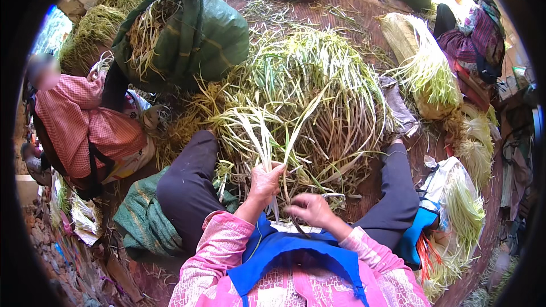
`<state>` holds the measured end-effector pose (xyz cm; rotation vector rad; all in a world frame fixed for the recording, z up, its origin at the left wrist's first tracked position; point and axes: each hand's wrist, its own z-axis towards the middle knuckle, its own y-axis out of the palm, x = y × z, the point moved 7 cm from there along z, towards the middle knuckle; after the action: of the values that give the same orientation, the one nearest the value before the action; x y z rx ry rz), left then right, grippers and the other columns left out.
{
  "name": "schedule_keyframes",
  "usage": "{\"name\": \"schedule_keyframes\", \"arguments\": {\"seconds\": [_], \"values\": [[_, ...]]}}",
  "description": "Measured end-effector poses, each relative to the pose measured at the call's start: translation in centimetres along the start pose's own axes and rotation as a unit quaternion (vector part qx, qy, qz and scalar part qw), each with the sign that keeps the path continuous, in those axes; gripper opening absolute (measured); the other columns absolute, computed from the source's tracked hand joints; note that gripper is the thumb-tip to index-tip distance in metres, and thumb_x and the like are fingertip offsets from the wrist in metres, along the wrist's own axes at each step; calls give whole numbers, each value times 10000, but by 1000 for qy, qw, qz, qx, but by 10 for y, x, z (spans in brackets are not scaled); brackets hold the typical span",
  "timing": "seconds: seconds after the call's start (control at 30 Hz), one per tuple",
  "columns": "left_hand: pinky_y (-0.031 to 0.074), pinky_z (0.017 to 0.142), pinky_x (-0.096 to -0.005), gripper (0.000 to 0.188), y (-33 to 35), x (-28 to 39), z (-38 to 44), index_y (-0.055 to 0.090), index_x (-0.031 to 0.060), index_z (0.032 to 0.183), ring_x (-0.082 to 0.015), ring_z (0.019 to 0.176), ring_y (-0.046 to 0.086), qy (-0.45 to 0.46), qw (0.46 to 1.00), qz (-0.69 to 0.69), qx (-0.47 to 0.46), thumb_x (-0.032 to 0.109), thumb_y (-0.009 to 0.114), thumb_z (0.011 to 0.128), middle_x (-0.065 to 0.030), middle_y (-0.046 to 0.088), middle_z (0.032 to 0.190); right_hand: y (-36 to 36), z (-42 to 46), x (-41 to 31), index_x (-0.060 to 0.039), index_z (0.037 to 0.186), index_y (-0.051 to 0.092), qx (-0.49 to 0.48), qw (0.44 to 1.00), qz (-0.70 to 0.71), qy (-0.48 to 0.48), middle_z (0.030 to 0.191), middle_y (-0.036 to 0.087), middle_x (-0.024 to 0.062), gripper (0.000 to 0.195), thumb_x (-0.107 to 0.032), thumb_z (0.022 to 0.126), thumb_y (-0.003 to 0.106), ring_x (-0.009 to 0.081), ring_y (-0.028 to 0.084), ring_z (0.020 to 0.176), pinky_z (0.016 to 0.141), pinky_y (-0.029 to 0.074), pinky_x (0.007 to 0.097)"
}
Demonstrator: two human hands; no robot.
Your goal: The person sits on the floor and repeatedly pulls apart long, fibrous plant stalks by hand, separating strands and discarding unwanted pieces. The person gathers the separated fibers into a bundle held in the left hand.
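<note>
My left hand [263,182] is closed around a small bunch of pale garlic-like shoots [261,145], their white lower ends showing beneath the fist. A single yellow-green shoot [297,136] slants up beside that bunch and passes by the left thumb. Close to its browned lower end is my right hand [313,211], fingers curled and blurred. A dark, limp strip [296,225] hangs just below those fingers; whether they pinch it is unclear. Both hands are above my lap, over a blue apron [294,243]. Between my legs lies a large heap of untrimmed shoots [315,81] with brownish stems.
A green woven sack [213,30] of shoots leans at the heap's left. A person in a checked red top [81,115] sits at left, another person [473,47] at upper right. Pale shoot bundles lie on a tan sack [435,72] and a white sack [463,204] at right.
</note>
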<state>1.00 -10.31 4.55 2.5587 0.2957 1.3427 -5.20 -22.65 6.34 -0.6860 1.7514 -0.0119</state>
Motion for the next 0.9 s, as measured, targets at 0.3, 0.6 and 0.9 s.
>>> {"name": "schedule_keyframes", "arguments": {"seconds": [0.3, 0.6, 0.9], "values": [[248, 301, -197, 142, 12, 1, -16, 550, 23, 849, -41, 320, 327, -26, 993, -82, -76, 154, 603, 827, -2, 503, 536, -26, 70, 8, -1, 983, 584, 43, 885, 453, 99, 700, 583, -21, 265, -195, 812, 640, 19, 434, 479, 433, 338, 166], [262, 340, -183, 188, 7, 30, -12, 607, 36, 835, -25, 382, 370, 84, 994, 65, -6, 217, 647, 807, 44, 489, 546, -35, 68, -5, 16, 792, 637, 90, 943, 320, -13, 666, 603, 8, 187, -158, 758, 697, 40, 487, 585, 515, 397, 208], [241, 294, -189, 107, -6, 53, -8, 584, 10, 831, -27, 338, 342, 125, 988, 64, 58, 101, 627, 794, -8, 548, 578, -41, 54, -21, 17, 840, 634, 144, 958, 248, -22, 728, 616, 26, 191, -142, 751, 692, 55, 517, 630, 552, 428, 212]]}}
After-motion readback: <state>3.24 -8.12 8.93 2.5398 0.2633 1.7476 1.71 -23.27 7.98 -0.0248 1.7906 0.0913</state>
